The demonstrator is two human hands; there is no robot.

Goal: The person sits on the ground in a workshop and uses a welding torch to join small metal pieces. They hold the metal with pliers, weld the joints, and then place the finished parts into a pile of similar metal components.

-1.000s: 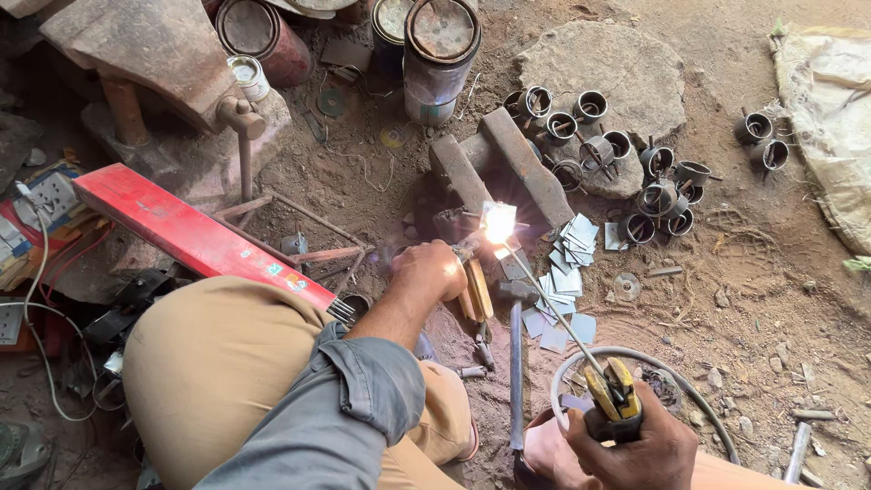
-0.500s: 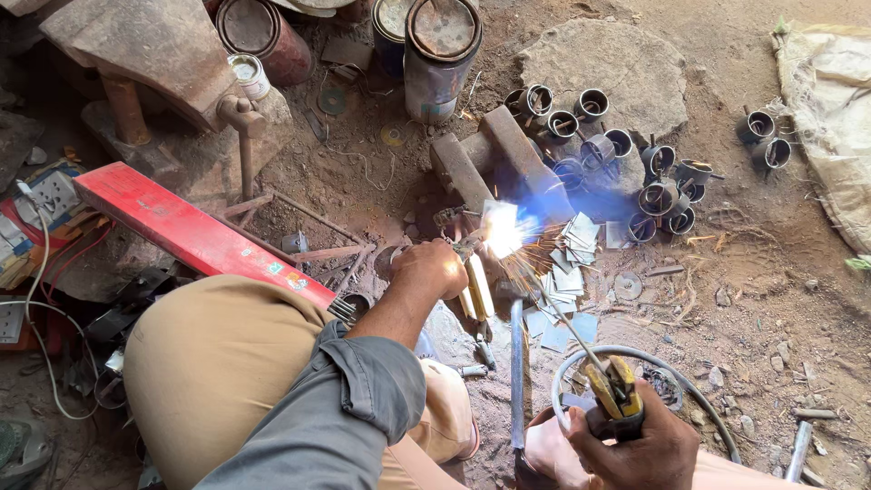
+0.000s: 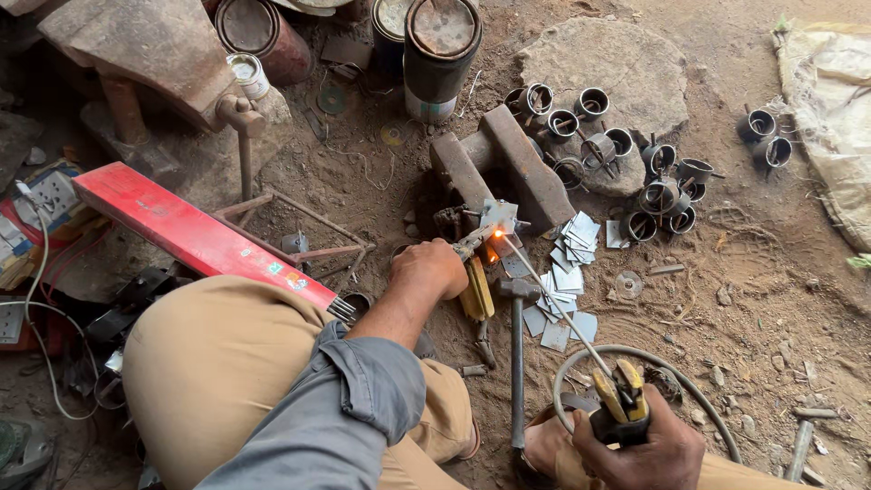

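The left hand [image 3: 434, 269] is closed around a pair of pliers [image 3: 474, 243], and a small metal piece [image 3: 498, 216] is held in their tip, low over the dirt ground [image 3: 726, 345]. An orange glow [image 3: 495, 235] is seen right at that piece, just in front of the heavy steel block [image 3: 522, 168]. The right hand [image 3: 646, 446] is wrapped tight around the yellow-jawed electrode holder [image 3: 620, 402], and the thin welding rod [image 3: 553, 299] is run up from it to the glowing spot. A grey cable [image 3: 635, 352] is looped beside the holder. A hammer [image 3: 516, 354] is laid on the ground between the two hands, its head near the pliers. Small cut metal squares [image 3: 573, 243] are scattered just right of the weld, and short metal cups [image 3: 626, 154] are heaped beyond them by a flat stone [image 3: 608, 63]. A long red box [image 3: 195, 234] is seen against the left knee.
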